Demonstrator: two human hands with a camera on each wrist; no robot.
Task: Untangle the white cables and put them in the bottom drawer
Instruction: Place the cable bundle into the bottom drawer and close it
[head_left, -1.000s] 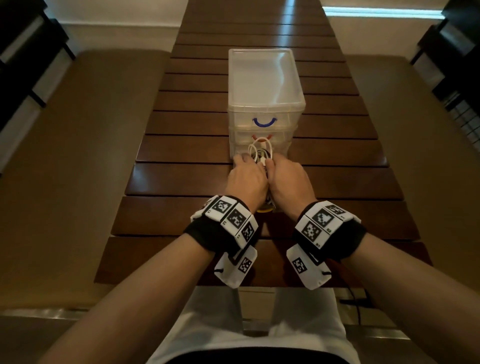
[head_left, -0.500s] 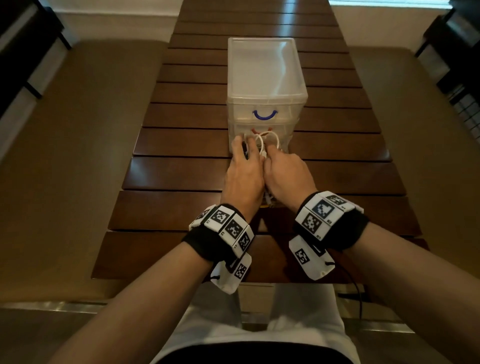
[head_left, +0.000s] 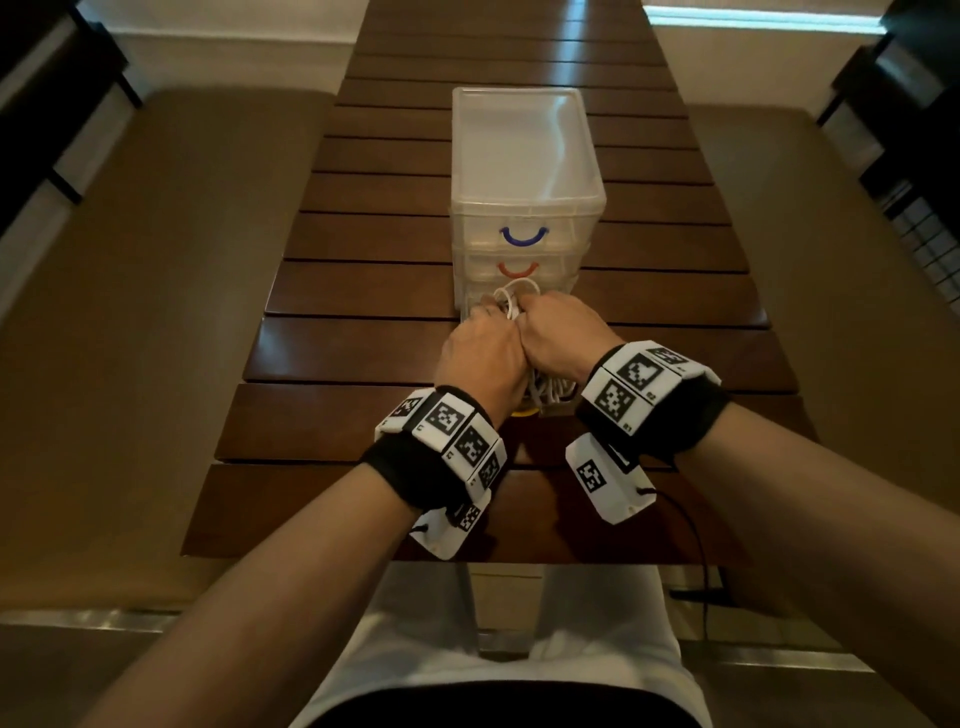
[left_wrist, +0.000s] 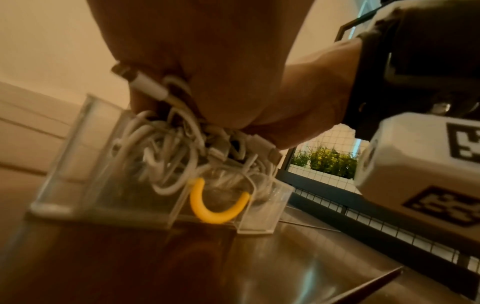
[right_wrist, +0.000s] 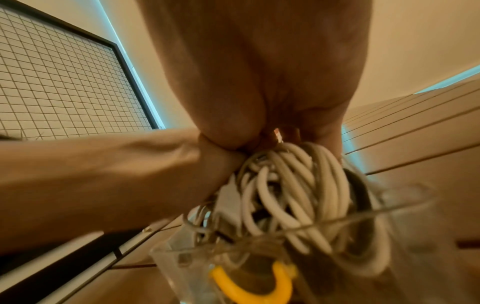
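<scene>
While both hands press together over the pulled-out bottom drawer (left_wrist: 145, 197), the left hand (head_left: 480, 353) and right hand (head_left: 563, 338) each curl their fingers around the bunched white cables (right_wrist: 291, 185). Most of the bundle sits inside the clear drawer, whose yellow handle (left_wrist: 218, 205) faces the person, and a loop of cable rises above the knuckles. One connector plug (left_wrist: 148, 86) sticks out from the left grip. Behind it, the clear drawer unit (head_left: 524, 171) stands on the slatted wooden tabletop (head_left: 363, 291), with a blue handle (head_left: 522, 236) above a red handle (head_left: 518, 269).
</scene>
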